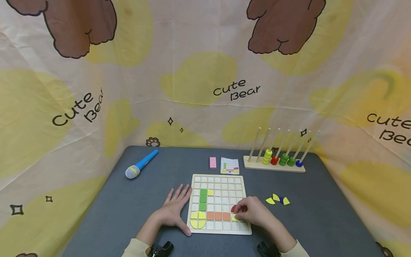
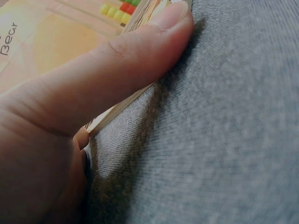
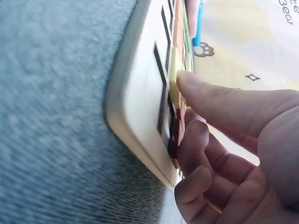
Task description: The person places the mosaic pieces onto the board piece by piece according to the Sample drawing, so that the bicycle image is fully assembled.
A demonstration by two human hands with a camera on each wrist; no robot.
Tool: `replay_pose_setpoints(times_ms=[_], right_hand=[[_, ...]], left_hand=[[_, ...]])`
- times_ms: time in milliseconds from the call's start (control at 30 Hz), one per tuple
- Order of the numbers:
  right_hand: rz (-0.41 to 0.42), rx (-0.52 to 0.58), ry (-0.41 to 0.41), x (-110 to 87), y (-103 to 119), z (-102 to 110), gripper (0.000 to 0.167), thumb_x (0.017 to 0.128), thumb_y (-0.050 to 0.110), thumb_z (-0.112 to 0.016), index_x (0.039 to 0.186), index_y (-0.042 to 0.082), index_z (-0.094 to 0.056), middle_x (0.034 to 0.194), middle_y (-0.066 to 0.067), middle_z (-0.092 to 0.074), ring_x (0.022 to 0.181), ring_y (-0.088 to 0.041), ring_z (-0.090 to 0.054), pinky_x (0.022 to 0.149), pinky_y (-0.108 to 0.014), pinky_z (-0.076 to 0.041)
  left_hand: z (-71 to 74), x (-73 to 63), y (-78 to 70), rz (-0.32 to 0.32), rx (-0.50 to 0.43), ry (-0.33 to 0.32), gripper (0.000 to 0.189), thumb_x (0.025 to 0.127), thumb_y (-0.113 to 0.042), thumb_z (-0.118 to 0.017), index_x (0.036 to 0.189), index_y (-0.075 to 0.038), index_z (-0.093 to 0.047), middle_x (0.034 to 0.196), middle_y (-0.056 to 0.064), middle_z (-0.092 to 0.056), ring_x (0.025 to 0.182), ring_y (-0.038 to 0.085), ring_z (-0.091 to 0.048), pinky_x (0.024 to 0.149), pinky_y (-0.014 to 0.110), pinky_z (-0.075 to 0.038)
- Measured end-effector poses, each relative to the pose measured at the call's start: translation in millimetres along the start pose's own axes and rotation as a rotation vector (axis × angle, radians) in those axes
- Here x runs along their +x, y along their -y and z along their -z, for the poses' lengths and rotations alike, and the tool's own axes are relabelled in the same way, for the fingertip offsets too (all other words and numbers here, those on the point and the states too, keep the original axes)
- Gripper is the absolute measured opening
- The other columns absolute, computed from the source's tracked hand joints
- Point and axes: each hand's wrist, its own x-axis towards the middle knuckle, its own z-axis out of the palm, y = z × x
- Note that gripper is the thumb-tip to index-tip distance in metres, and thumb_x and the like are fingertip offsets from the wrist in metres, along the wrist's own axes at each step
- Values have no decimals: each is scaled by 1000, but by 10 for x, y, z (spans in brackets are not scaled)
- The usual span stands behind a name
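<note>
A square wooden grid board (image 1: 221,231) lies on the table. My left hand (image 1: 174,207) is spread along its left edge, thumb at the near corner; the left wrist view shows that thumb (image 2: 126,60) against the board's side. At the board's right side, my right hand (image 1: 253,212) pinches a yellow quarter-circle tile (image 1: 235,217), low over a cell. The right wrist view has the thumb (image 3: 210,91) on this yellow tile, the other fingers curled. Beside those fingers is a red piece (image 1: 233,208). Green squares (image 1: 203,199), orange squares (image 1: 218,216) and yellow quarter-circles (image 1: 197,220) fill other cells.
Several loose yellow and blue tiles (image 1: 276,198) lie right of the board. Behind it are a pattern card (image 1: 229,166) and a pink block (image 1: 213,163). A bead-peg rack (image 1: 257,164) stands at the back right, a blue toy microphone (image 1: 142,164) at the back left.
</note>
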Motion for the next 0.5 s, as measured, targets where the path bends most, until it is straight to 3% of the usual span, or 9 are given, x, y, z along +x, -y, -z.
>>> replay_pose_setpoints(times_ms=[167,500], right_hand=[[0,28,-4,-8,-12,24,9,84,23,-83,86,20,-75,73,12,-66,61,-5,-53,55,-21,-45],[-88,6,-134,-45,-11,305,15,85,21,-83,95,12,-76,74,6,-62,69,-14,-54,58,-22,-48]], left_hand=[[-7,1,4,3,24,-7,152,50,-75,-87,164,-15,-8,171,8,-1,157,34,8,121,64,7],[-10,3,3,10,23,-4,152,49,-76,-86,164,-16,-7,172,7,0,157,33,9,121,64,7]])
